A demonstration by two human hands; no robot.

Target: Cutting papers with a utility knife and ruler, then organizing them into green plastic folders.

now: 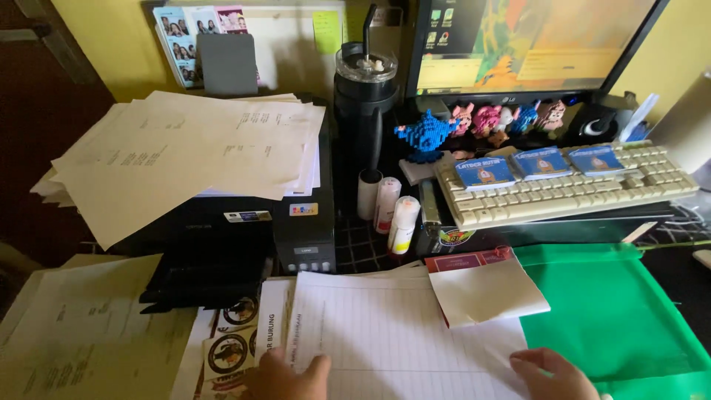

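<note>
My left hand [285, 376] rests on the lower left edge of a white lined form [385, 341] at the bottom of the view, thumb on the sheet. On the form's lower right edge lies my right hand [552, 374], beside a green plastic folder [615, 311]. Only the tops of both hands show; the fingers are pressed flat on the paper. A smaller folded white sheet [485, 292] lies on the form's upper right corner.
A black printer [244, 230] stacked with loose papers [185, 148] stands at left. A dark tumbler [365, 96], glue sticks [392, 211], a beige keyboard [563, 192] carrying three small blue booklets, block figures and a monitor [529, 44] fill the back. More printed sheets [81, 333] lie at lower left.
</note>
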